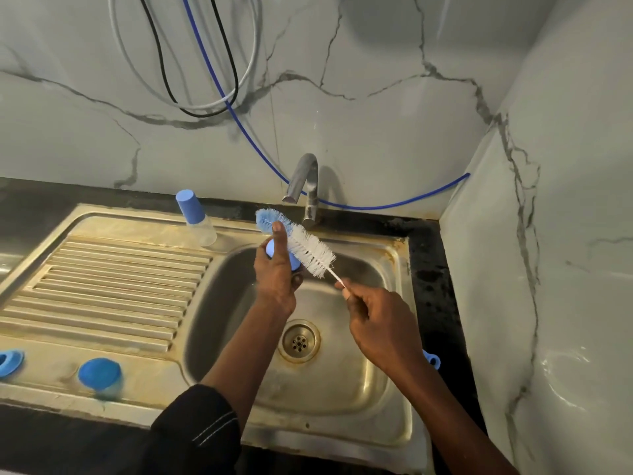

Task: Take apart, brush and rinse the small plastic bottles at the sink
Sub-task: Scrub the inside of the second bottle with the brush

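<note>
- We are brushing, as we are judging it: our left hand (278,274) is gripping a small blue bottle part (270,249) at the centre of the frame, above the basin of the sink (394,389); the fingers are hiding most of the part, so we are not telling which piece it is
- Our right hand (380,320) is pinching the thin stem of the bottle brush (310,250) between thumb and fingertips; the white bristles are lying across the blue part, the blue tip pointing toward the upper left
- The tap (306,186), just above the brush, is showing no stream that we are able to see; rinsing is not yet begun, we are guessing
- A capped bottle (197,219) is standing upright on the sink's rim, left of the tap, not yet taken apart; a blue cap (99,373) is sitting on the drainer at the lower left
- Next we are likely needing to turn the part against the bristles, then bring it under the tap; the slim stem is calling for a firm pinch
</note>
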